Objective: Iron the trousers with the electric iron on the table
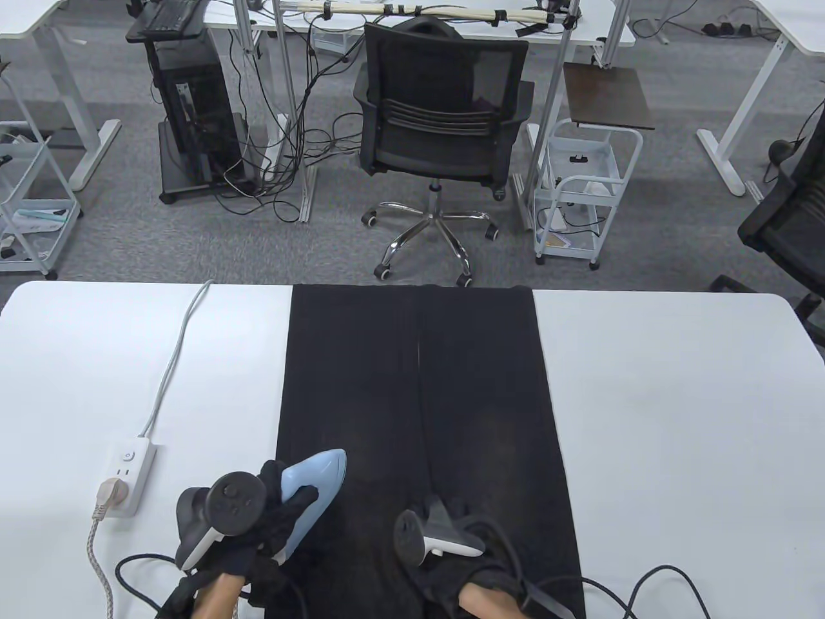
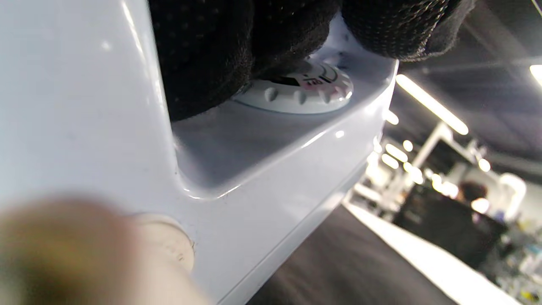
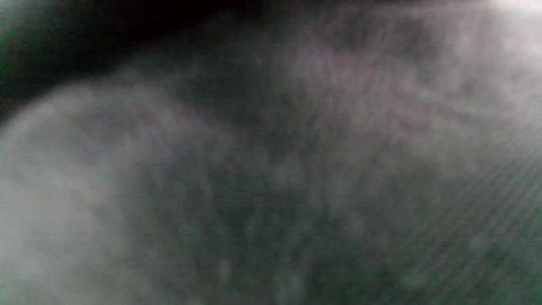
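- We saw the black trousers (image 1: 419,412) laid flat down the middle of the white worktop (image 1: 677,419), the two legs side by side, their far end at the worktop's far edge and their near end running off the bottom of the table view.
- We saw the pale blue electric iron (image 1: 317,485) resting on the near left part of the trousers, its tip pointing toward the far end of the trousers.
- Our left hand (image 1: 274,516) gripped the iron, gloved fingers curled round its handle; in the left wrist view the fingers (image 2: 220,46) lay close over a white ribbed dial (image 2: 302,89) on the iron's body.
- Our right hand (image 1: 477,548) rested on the near end of the trousers, right of the iron and apart from it; the tracker hid its fingers, so we could not tell whether they lay flat or curled.
- The right wrist view gave us only a dark, blurred surface close to the lens.
- A white power strip (image 1: 127,476) lay on the worktop left of the trousers, with a plug (image 1: 104,495) seated in it; its grey cable (image 1: 174,361) ran toward the worktop's far edge.
- A braided cord (image 1: 103,580) left the plug toward the near edge.
- A black office chair (image 1: 445,116) stood on the floor beyond the far end of the trousers.
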The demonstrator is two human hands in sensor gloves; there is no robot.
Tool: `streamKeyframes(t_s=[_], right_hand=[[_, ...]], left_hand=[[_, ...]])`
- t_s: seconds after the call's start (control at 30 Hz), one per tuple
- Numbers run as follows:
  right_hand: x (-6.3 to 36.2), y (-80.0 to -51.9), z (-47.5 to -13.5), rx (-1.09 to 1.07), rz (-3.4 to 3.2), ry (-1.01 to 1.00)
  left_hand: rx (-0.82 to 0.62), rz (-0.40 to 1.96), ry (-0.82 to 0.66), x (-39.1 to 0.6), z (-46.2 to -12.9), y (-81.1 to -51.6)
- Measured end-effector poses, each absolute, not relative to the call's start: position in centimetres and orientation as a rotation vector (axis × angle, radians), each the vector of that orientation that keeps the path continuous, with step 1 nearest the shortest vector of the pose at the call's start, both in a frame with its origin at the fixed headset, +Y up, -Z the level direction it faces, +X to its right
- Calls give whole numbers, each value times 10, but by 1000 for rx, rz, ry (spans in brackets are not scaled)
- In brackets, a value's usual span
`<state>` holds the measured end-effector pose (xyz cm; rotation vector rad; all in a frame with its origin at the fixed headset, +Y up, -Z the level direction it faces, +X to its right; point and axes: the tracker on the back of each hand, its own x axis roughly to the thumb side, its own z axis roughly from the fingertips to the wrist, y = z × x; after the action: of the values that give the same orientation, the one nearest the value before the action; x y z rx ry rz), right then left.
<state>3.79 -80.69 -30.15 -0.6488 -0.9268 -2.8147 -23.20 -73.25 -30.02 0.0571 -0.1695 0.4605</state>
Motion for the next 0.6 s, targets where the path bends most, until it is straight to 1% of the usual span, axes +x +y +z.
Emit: streamKeyframes(t_s=[0.1, 0.17, 0.2, 0.27, 0.37, 0.4, 0.43, 0.47, 0.6], right_hand=[[39, -799, -306, -645, -2963, -705], [42, -799, -313, -657, -2944, -626], [45, -800, -316, -647, -2937, -619], [50, -808, -322, -654, -2930, -672], [57, -821, -327, -651, -2925, -893], [58, -821, -327, -655, -2936, -904], [58, -820, -328, -662, -2939, -889], [58, -820, -329, -663, -2917, -906], [57, -821, -328, -667, -2903, -918]], left_hand=[[-9, 364, -237, -210, -300, -738], [-67, 274, -281, -191, -300, -744], [-93, 237, -298, -182, -300, -747], [-158, 155, -332, -160, -301, -755], [-233, 6, -331, -135, -308, -760], [-263, -17, -329, -130, -313, -762], [-310, -57, -320, -126, -322, -762], [-291, -30, -328, -127, -330, -763], [-305, -20, -240, -127, -378, -761]])
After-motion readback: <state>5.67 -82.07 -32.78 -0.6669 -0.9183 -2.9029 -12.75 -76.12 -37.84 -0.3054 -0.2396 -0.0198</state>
